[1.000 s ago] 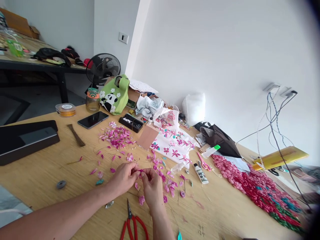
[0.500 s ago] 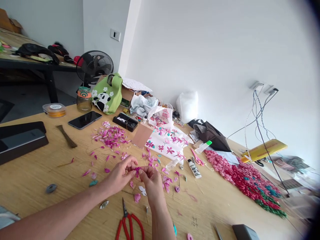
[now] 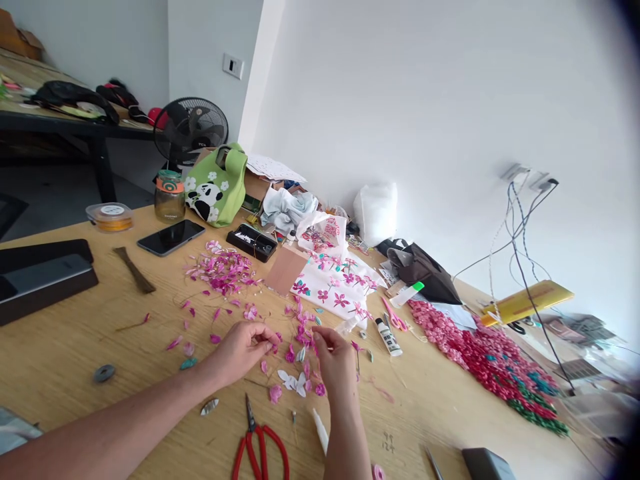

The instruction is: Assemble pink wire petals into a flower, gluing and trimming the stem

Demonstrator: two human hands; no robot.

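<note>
Left hand (image 3: 249, 351): thumb and fingers pinching magenta flower piece (image 3: 275, 347).
Flower piece location: left fingertips, above tabletop (image 3: 410, 400).
Right hand (image 3: 337, 360): apart from left; fingertips bent inward, grip cannot be determined.
Near side: white petals (image 3: 293, 382), red-handled pliers (image 3: 254, 427).

a lone camera on the wearer's head faces forward and down across a table (image 3: 400, 400) to a white wall (image 3: 425, 120). the left hand (image 3: 243, 353) and right hand (image 3: 339, 363) sit near, low in a tilted view sloping down rightward.
</note>
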